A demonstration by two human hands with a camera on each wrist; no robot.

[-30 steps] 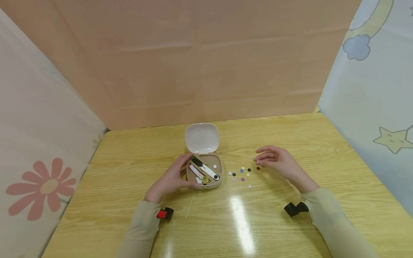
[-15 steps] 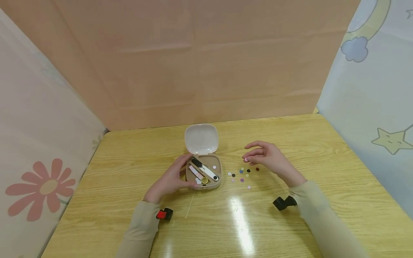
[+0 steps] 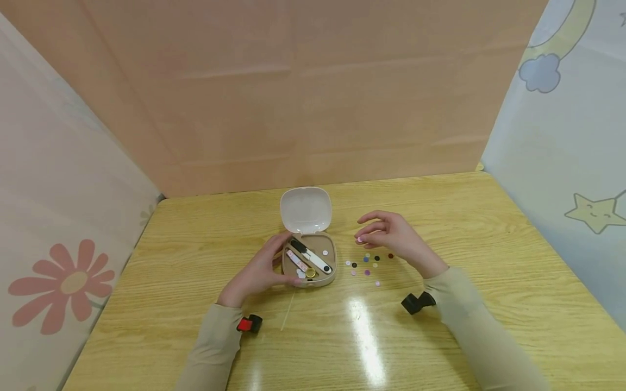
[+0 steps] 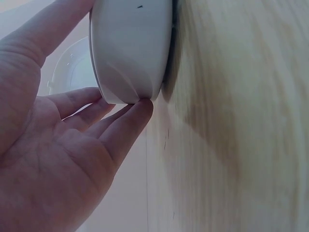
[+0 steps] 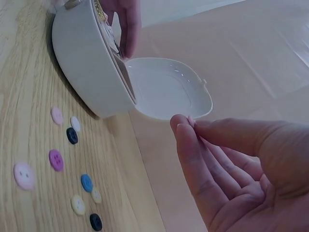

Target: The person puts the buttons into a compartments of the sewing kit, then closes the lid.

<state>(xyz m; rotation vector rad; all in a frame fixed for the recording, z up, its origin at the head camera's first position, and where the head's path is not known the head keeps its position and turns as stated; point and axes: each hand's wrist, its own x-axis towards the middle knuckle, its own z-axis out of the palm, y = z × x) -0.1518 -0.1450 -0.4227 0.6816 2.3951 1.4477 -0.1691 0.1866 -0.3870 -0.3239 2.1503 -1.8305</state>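
My left hand (image 3: 256, 270) holds the near-left side of an open sewing box (image 3: 326, 281), thumb at the front and fingers along the left wall. Inside lie black-and-white thread snips (image 3: 315, 259), a pink-and-white folded tape measure (image 3: 296, 260), a gold thimble (image 3: 310, 272) and a pale button (image 3: 325, 252) in the right compartment. To the right of the box, my right hand (image 3: 393, 236) pinches a small pink button (image 3: 360, 239) between thumb and index finger, above the table. In the right wrist view, that button (image 5: 191, 122) shows edge-on, mostly covered by the fingertips.
Several loose buttons lie right of the box, among them a purple button (image 3: 367, 272), a blue button (image 5: 86, 182) and a dark red button (image 3: 390, 256). The box's lid (image 3: 305, 210) stands up behind it. A thin pale strand (image 3: 288, 310) lies in front.
My right hand has lifted the pink button and carried it left, from beside the dark red button toward the box. My left hand has stayed on the box.
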